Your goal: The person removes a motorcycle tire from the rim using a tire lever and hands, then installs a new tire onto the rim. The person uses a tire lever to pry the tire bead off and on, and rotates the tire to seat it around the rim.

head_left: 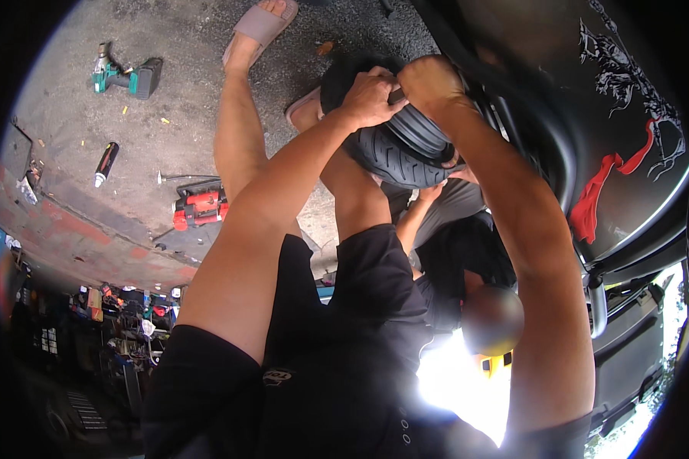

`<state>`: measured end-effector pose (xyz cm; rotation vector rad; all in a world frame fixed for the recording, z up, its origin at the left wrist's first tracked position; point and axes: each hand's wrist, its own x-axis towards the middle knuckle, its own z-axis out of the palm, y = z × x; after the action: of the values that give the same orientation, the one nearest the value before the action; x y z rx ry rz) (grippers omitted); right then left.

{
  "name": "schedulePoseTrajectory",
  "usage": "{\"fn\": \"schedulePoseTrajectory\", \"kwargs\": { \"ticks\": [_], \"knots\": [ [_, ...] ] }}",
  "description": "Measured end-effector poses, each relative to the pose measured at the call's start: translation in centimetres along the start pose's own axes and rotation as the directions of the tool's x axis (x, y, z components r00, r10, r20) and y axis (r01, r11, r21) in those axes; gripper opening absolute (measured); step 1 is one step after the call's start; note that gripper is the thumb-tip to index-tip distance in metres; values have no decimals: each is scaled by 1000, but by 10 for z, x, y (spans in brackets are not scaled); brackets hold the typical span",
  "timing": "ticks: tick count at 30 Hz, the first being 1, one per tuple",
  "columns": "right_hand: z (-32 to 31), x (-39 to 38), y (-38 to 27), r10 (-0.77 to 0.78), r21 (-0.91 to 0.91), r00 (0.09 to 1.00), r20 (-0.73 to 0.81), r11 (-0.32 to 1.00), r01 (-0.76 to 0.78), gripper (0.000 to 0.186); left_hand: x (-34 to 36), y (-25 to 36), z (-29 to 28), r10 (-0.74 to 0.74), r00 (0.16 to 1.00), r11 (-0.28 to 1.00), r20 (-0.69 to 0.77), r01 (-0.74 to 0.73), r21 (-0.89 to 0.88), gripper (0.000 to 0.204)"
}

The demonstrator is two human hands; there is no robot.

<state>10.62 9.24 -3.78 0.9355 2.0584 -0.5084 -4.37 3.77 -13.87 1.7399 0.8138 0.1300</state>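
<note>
Close together at the upper middle, both hands work at the top edge of a black tire [394,157], which sits around a dark grey rim [417,131] between the person's legs and a motorcycle [628,153]. The left hand [371,97] has its fingers bent over the upper side of the wheel, partly open, though how firmly it grips is hard to tell. Just beside it, the right hand [432,83] is curled into a fist, back of the hand up; what its fingers have hold of is hidden. Grooved tread shows along the tire's lower side, where a co-worker's hand [434,191] touches it from below. That co-worker, in a black top and grey trousers, is down low beyond the person's right knee. The person wears black shorts and pinkish sandals [266,23]. On the stained grey ground [176,115] to the left, well apart from the wheel, lie a green and black power tool [122,76], a dark bottle [107,162] with a pale tip, and, nearer the left leg, a red and black device [199,208] with a hose [195,178] beside it.
</note>
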Motion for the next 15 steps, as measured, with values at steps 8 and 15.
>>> {"fn": "schedulePoseTrajectory", "kwargs": {
  "ticks": [8,15],
  "knots": [
    [-20,20,9,-51,88,991,121,995,41,15,6,-1,-16,-79,975,993,210,96,-74,46],
    [-55,46,-51,-10,233,879,476,966,-115,23,-3,-50,5,54,934,940,354,72,-333,61]
  ]
}}
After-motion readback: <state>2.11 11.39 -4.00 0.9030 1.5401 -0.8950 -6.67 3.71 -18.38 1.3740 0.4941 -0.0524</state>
